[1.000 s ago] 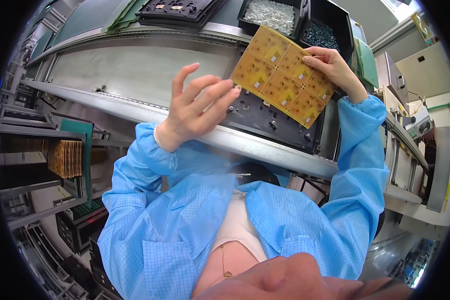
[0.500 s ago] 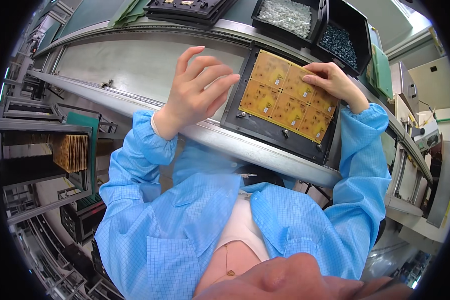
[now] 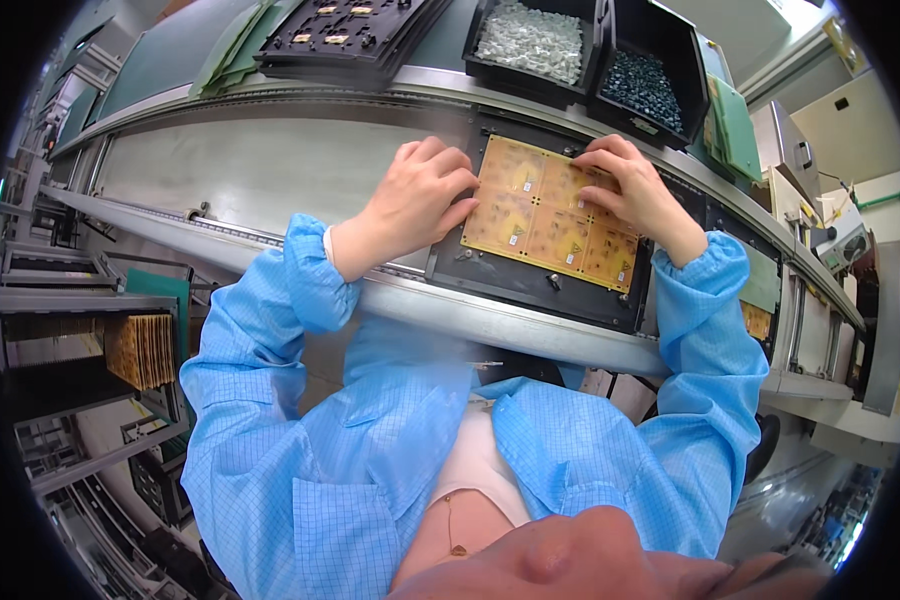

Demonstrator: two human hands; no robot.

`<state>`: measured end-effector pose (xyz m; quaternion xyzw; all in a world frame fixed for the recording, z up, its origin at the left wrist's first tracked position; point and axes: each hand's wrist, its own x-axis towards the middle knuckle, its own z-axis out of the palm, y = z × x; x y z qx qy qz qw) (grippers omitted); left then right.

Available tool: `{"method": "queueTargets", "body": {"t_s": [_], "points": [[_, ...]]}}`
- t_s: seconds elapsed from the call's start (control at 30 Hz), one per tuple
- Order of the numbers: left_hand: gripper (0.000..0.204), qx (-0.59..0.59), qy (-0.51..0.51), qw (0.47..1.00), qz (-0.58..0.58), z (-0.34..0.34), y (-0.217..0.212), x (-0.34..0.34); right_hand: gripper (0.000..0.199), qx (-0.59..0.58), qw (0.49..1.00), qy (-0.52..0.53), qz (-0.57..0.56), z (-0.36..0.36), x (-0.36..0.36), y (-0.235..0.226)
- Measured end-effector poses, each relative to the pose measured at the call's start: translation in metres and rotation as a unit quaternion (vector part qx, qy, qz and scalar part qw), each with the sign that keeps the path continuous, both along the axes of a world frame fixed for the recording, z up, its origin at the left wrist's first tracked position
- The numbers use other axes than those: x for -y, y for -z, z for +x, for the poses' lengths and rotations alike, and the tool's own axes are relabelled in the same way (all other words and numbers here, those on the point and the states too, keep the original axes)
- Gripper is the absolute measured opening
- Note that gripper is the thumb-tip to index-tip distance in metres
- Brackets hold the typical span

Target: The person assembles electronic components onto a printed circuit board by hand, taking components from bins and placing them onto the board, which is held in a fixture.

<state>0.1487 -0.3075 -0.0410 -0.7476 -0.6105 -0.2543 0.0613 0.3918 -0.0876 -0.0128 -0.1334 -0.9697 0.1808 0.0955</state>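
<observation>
A yellow-brown circuit board panel [image 3: 542, 215], divided into several squares with small labels and symbols, lies in a black frame-like fixture [image 3: 490, 280]. My left hand [image 3: 415, 200] is at the panel's left edge, its fingers curled and closed, thumb and fingertips touching that edge. My right hand [image 3: 630, 190] arches over the far right part of the panel. Its index fingertip is at the far edge beside a small black knob, while the thumb rests lower on the panel, apart from the fingers. The hand hides the panel's far right corner.
Beyond the rail stand a black bin of white small parts [image 3: 530, 45] and a black bin of dark blue parts [image 3: 642, 90]. Stacked black fixtures [image 3: 345, 40] are at far left of these. A metal rail [image 3: 510, 320] runs along my side; a rack of boards [image 3: 140, 352] stands left.
My left hand has come down from above the metal surface to the panel's left edge, its fingers curling. The right hand stays at the far edge, thumb and index wider apart. The view shifted slightly.
</observation>
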Motion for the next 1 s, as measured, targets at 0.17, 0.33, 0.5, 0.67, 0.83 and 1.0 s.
{"method": "queueTargets", "body": {"t_s": [0.17,0.33,0.5,0.67,0.83,1.0], "points": [[0.027,-0.029,0.008,1.000,0.000,0.003,-0.005,0.003,0.034,-0.078,0.996,0.026,0.020,0.019,0.018,-0.004],[0.037,-0.097,0.031,0.995,0.023,0.004,-0.006,0.004,0.027,-0.098,0.979,0.162,0.081,0.066,0.032,0.016],[0.034,-0.115,-0.025,0.993,-0.023,-0.001,0.001,-0.002,0.025,-0.128,0.975,0.159,0.088,0.065,0.046,0.032],[0.030,-0.126,-0.029,0.992,-0.007,0.004,0.009,0.010,0.025,-0.104,0.967,0.188,0.139,0.066,0.060,0.038],[0.028,-0.167,-0.014,0.986,-0.012,0.000,0.004,-0.003,0.027,-0.103,0.964,0.167,0.180,0.059,0.065,0.046],[0.023,-0.090,0.038,0.995,0.015,-0.007,-0.010,0.007,0.033,-0.137,0.976,0.146,0.080,0.080,0.069,0.024]]}}
